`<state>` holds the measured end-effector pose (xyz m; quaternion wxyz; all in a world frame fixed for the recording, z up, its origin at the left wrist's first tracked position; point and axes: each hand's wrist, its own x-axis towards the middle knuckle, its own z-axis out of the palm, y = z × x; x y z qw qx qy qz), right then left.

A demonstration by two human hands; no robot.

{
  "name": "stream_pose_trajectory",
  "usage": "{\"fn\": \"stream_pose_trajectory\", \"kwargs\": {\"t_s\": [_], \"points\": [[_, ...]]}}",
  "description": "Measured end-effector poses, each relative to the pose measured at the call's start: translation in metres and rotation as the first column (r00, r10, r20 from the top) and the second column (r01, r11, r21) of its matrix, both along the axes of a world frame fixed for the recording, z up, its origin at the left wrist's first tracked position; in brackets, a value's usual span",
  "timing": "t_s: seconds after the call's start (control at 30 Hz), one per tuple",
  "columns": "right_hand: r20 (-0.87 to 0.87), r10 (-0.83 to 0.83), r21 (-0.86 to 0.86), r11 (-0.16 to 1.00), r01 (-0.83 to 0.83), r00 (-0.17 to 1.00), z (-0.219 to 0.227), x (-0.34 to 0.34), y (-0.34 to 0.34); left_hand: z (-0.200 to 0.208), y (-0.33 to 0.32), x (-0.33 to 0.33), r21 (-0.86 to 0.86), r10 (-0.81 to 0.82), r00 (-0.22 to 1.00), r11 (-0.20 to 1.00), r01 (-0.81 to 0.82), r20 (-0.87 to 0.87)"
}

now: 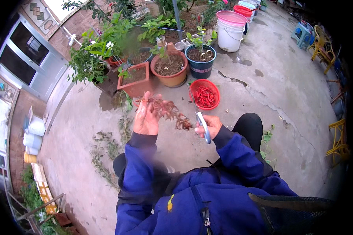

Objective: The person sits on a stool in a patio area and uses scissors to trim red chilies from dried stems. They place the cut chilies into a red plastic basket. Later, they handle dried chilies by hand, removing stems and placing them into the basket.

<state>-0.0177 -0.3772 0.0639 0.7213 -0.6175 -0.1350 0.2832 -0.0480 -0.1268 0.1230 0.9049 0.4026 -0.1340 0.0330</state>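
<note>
Red peppers (205,96) gathered, reddish sprig (169,110) in hand

The left hand (146,118) pinches the sprig's end in mid-air; the right hand (211,127) is wrapped around scissors (200,118). Peppers already lie in a red basin (218,98); the sprig apparently remains undone. Cracked concrete (292,84) bears potted plants (173,80) and buckets (228,38)

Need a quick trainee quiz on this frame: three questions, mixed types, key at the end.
1. Multiple choice: what does the right hand hold?
A) a spoon
B) scissors
C) a flower pot
2. True or false: the left hand holds a reddish-brown bunch.
3. Fill in: the round red container on the ground is filled with red ____.

Key:
1. B
2. True
3. peppers
</note>
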Motion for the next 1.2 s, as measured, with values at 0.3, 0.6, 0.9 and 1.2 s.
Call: {"fn": "stream_pose_trajectory", "kwargs": {"t_s": [0.3,0.6,0.9,1.2], "points": [[-0.549,0.004,-0.185,0.975,-0.126,0.836,-0.09,-0.031,0.014,0.022,0.024,-0.003,-0.037,0.214,0.975,0.976,-0.217,-0.063],[-0.771,0.133,-0.1,0.941,-0.324,0.623,-0.124,-0.044,0.057,0.063,0.031,-0.014,-0.026,0.254,0.966,0.967,-0.253,0.049],[-0.842,0.169,0.056,0.972,-0.229,0.513,-0.163,-0.041,0.077,0.113,0.008,-0.048,-0.062,0.171,0.971,0.985,-0.163,0.169],[-0.404,0.019,0.094,0.995,0.021,0.915,-0.099,0.007,0.079,0.072,0.048,-0.069,0.333,0.562,0.826,0.771,-0.543,0.047]]}}
